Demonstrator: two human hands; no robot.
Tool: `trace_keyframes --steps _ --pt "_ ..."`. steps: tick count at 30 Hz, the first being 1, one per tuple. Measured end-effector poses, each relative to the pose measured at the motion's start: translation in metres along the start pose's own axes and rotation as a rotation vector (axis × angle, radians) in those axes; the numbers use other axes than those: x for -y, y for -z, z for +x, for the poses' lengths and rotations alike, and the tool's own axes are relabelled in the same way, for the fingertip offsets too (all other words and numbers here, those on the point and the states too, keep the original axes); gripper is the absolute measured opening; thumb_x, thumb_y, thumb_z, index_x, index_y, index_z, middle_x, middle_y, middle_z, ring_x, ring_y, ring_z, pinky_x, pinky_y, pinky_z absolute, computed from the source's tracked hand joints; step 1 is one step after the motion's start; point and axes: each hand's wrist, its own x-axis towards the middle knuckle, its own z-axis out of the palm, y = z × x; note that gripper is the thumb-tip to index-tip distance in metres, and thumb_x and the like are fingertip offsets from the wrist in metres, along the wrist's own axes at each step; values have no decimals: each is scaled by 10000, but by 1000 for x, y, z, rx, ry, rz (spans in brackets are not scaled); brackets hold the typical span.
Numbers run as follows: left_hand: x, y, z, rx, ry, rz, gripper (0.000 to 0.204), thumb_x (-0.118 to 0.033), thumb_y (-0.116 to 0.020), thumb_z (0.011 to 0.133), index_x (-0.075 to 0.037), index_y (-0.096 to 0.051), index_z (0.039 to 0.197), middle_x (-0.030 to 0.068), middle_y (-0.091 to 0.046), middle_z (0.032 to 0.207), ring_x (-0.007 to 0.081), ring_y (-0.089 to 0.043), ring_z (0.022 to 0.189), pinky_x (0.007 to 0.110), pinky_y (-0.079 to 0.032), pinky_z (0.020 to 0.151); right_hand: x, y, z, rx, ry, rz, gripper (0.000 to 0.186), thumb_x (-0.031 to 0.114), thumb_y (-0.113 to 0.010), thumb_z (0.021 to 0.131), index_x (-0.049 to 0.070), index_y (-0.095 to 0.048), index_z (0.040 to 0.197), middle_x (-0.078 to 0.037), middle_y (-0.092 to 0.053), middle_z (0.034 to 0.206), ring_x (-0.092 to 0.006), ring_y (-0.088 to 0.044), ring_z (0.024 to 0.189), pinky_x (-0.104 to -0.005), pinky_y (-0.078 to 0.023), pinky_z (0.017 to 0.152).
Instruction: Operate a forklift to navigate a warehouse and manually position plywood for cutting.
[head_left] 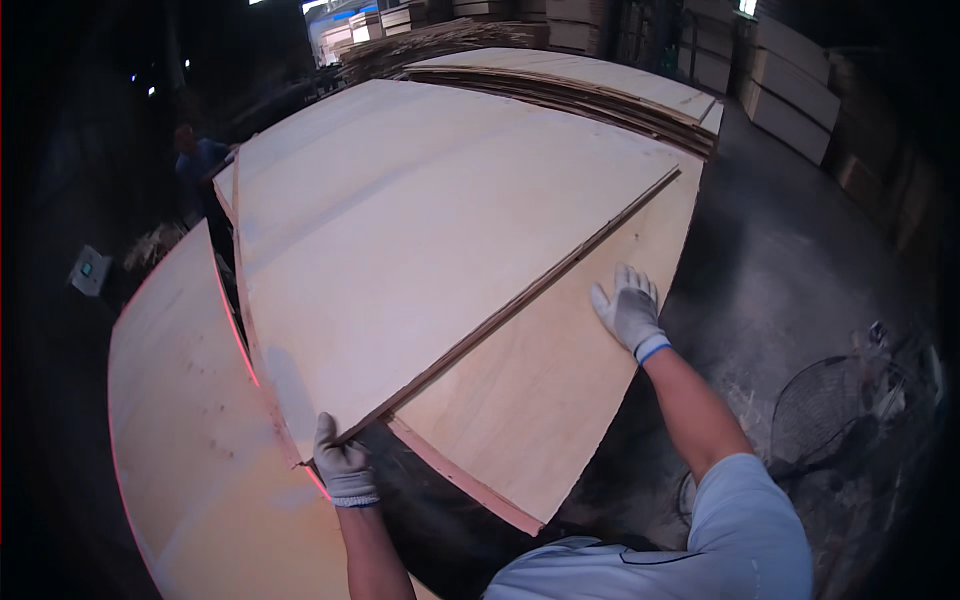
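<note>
A large pale plywood sheet lies skewed across a second plywood sheet beneath it. My left hand, in a light work glove, is closed on the upper sheet's near corner, thumb on top and fingers hidden below the edge. On the right, my gloved right hand rests with fingers stretched out on the exposed part of the lower sheet, near its right edge. It holds nothing. The upper sheet's dark, thick front edge runs diagonally between my hands.
Another plywood panel, edged by a red light line, lies at the left. A person stands at the upper sheet's far left. Behind is a stack of sheets; more stacks stand far right. A wire-guarded fan is near right.
</note>
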Motion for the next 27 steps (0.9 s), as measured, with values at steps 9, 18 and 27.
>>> trace_keyframes --steps 9,18,27 --pt "82 -32 -80 -14 283 -208 324 -101 -706 1103 80 -670 1369 209 -754 1378 358 -725 1306 495 -593 1181 -9 19 78 -13 6 -41 679 610 -531 1107 16 -695 1391 -223 -685 1499 -405 -573 1464 -540 -381 1270" --pt "6 -39 -250 -337 -107 617 603 -223 -742 1062 50 -569 1572 203 -642 1604 416 -614 1464 622 -497 1239 -70 33 136 -131 -92 -13 764 665 -554 1099 -31 -722 1365 -302 -738 1359 -473 -701 1288 -532 -539 1144" --pt "-244 78 -357 -690 -494 514 930 -420 -851 968 66 -467 1662 206 -610 1648 420 -584 1482 633 -435 1283 -136 27 173 -176 -57 69 831 673 -602 1074 -35 -654 1506 -302 -682 1510 -463 -670 1385 -494 -534 1165"
